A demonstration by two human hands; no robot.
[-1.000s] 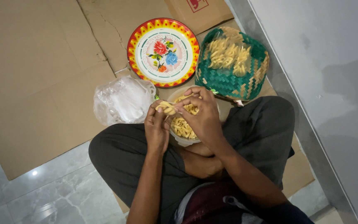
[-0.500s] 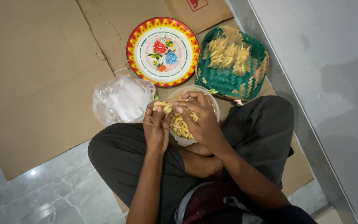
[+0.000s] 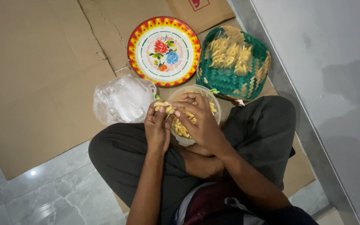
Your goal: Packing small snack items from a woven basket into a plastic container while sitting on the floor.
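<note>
I sit cross-legged on cardboard with a clear plastic container [image 3: 211,98] of pale yellow snack sticks [image 3: 181,128] in my lap. My left hand [image 3: 157,129] pinches a few of the sticks [image 3: 163,106] at its fingertips, just over the container's left rim. My right hand [image 3: 201,121] lies over the container, its fingers closed against the same sticks and touching the left hand's fingertips. Most of the container is hidden under the right hand.
A round floral tray [image 3: 164,51] with a red and yellow rim lies ahead. A green woven basket [image 3: 232,79] with more sticks sits to its right. A crumpled clear plastic bag [image 3: 121,99] lies left of the container. Grey wall on the right, marble floor at left.
Both hands stay together over the container, with the fingers shifting slightly on the sticks. Otherwise nothing has visibly moved.
</note>
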